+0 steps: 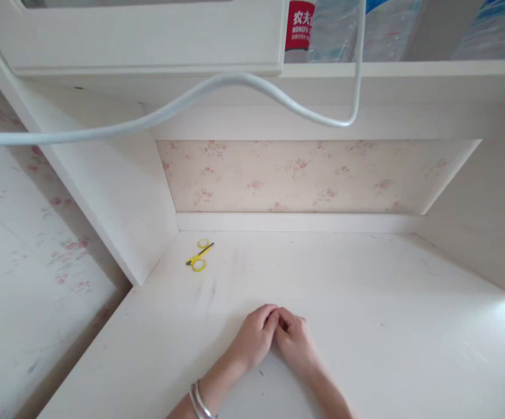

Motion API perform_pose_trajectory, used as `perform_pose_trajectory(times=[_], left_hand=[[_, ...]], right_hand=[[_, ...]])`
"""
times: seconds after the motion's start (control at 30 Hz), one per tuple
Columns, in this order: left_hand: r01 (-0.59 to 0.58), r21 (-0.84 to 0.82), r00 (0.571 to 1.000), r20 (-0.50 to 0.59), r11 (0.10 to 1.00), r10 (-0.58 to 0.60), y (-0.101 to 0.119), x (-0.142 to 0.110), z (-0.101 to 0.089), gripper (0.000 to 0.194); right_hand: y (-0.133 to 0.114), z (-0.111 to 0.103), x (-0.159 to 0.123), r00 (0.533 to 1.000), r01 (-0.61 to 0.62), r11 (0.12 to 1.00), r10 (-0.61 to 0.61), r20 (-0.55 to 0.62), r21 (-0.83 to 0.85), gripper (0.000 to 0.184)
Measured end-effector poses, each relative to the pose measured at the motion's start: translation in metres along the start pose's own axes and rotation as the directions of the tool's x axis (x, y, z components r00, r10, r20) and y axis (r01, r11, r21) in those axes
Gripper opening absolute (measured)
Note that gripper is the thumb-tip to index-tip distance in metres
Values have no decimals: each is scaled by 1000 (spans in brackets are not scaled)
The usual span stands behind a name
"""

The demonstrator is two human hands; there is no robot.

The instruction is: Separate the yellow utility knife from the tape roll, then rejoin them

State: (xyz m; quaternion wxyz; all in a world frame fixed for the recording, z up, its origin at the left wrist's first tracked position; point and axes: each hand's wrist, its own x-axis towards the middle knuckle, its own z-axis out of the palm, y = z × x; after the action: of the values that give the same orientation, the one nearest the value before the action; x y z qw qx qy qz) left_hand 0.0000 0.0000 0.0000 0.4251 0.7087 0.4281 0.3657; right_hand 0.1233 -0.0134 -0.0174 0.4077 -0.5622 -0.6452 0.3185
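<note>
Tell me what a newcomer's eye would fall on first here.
Probably the thick white cable looping across the top of the view. Next, the left hand and right hand, meeting low in the middle at the white desk. Then the yellow-and-black tool with yellow rings either side, at the desk's back left.

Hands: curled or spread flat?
Curled: the left hand and right hand bend inward and touch each other, above the white desk. Whether they hold anything, cannot tell.

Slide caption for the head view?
Left hand and right hand meet, both curled, over a white desk, small yellow-and-black items lying beyond to the left.
</note>
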Motion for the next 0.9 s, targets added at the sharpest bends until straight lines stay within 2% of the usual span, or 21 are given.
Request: perform_pose_trajectory(times=[0.9], left_hand=[[17,2,1000,-12,1000,-17,2,0,2,32]], right_hand=[[3,2,0,1000,-7,1000,6,-19,-5,19]])
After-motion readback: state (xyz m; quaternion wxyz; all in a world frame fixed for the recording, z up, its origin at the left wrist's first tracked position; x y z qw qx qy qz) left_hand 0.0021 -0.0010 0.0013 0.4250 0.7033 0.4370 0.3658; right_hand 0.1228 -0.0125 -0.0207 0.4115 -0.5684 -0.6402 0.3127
